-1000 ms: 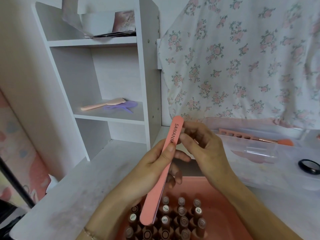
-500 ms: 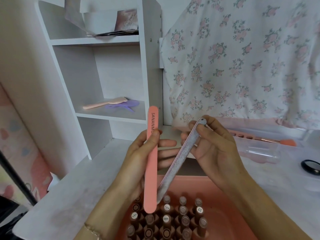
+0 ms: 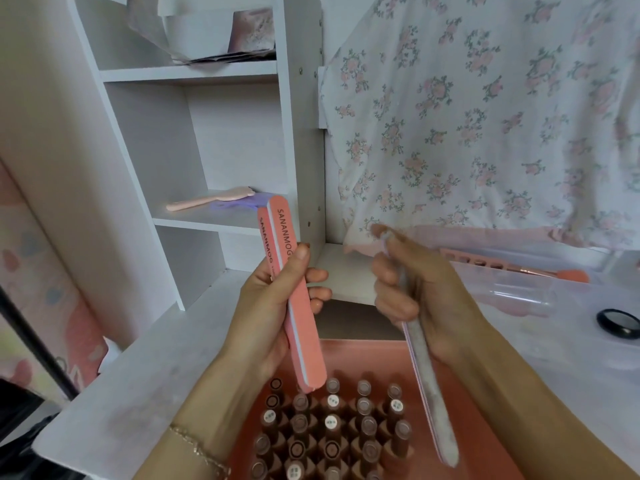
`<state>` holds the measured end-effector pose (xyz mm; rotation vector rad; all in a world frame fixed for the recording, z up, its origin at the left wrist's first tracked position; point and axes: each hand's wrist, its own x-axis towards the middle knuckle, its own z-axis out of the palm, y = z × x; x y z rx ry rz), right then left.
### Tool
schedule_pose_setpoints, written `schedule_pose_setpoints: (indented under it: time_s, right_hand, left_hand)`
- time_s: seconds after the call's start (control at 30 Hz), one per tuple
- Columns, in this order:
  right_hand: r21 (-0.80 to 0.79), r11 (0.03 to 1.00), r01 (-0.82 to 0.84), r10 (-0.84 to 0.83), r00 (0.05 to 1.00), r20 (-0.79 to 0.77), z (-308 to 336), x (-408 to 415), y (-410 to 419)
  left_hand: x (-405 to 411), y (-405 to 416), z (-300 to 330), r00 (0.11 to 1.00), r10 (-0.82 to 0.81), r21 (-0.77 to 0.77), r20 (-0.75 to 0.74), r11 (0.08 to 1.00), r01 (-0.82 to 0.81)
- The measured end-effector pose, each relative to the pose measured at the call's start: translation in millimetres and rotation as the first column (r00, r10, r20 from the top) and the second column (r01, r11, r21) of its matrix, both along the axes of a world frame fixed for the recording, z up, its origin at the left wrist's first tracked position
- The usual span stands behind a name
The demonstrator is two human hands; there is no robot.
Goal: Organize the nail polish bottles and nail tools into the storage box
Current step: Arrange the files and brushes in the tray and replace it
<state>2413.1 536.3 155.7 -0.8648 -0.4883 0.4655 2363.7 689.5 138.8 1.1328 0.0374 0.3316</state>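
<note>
My left hand (image 3: 266, 306) grips two pink nail buffers (image 3: 298, 306) marked SANANMOG, held upright side by side above the pink storage box (image 3: 485, 427). My right hand (image 3: 415, 292) grips a grey glittery nail file (image 3: 427, 382) that slants down over the box's right half. Several brown nail polish bottles (image 3: 332, 427) stand in rows in the box's left part, below both hands.
A white shelf unit (image 3: 194, 133) stands at the left with a pink brush (image 3: 207, 200) and a purple item on its middle shelf. A clear plastic lid (image 3: 561, 327) with a black ring (image 3: 620, 323), a clear tube and a pink tool lies at the right. Floral cloth (image 3: 485, 116) hangs behind.
My hands drew apart. The grey file swung rightward and down over the box in my right hand. A second pink buffer now shows beside the first in my left hand.
</note>
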Motion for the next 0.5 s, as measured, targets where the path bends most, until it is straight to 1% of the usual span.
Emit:
schedule_pose_setpoints:
  time_s: [0.03,0.1,0.17,0.2,0.3,0.33,0.37,0.43,0.5]
  right_hand:
    - [-0.124,0.992,-0.006,0.015,0.998,0.068,-0.6,-3.2,0.8]
    - [-0.344,0.938,0.045,0.046,0.967,0.251,-3.0,-11.0,5.0]
    - [-0.487,0.860,0.152,0.080,0.903,0.423,-6.0,-17.5,10.9]
    - [-0.536,0.819,0.206,0.098,0.869,0.484,-7.8,-19.7,13.8]
    - [-0.652,0.694,0.304,0.167,0.814,0.556,-9.9,-24.6,19.9]
    - [-0.671,0.675,0.308,0.188,0.807,0.560,-11.2,-25.5,20.9]
    - [-0.685,0.663,0.302,0.201,0.809,0.552,-11.6,-27.2,21.9]
    - [-0.687,0.673,0.273,0.197,0.829,0.523,-13.6,-28.7,23.2]
    - [-0.690,0.667,0.280,0.180,0.839,0.514,-14.4,-28.7,24.0]
  left_hand:
    - [0.5,0.3,-0.3,1.000,0.008,-0.016,0.009,1.000,-0.008]
    - [1.2,1.8,-0.3,0.999,0.021,-0.057,0.032,0.998,-0.019]
    - [1.3,3.1,-0.7,0.998,0.021,-0.074,0.053,0.997,-0.017]
    - [1.3,3.1,-1.0,0.998,0.021,-0.070,0.060,0.997,-0.017]
    - [1.6,3.2,-1.4,0.995,0.057,-0.061,0.079,0.997,-0.052]
    - [1.9,4.0,-1.3,0.993,0.078,-0.067,0.094,0.995,-0.072]
    - [2.3,5.0,-1.2,0.989,0.098,-0.080,0.111,0.993,-0.089]
    - [2.2,6.8,-0.7,0.981,0.122,-0.114,0.150,0.988,-0.106]
    - [2.4,7.1,-0.9,0.974,0.127,-0.135,0.186,0.986,-0.103]
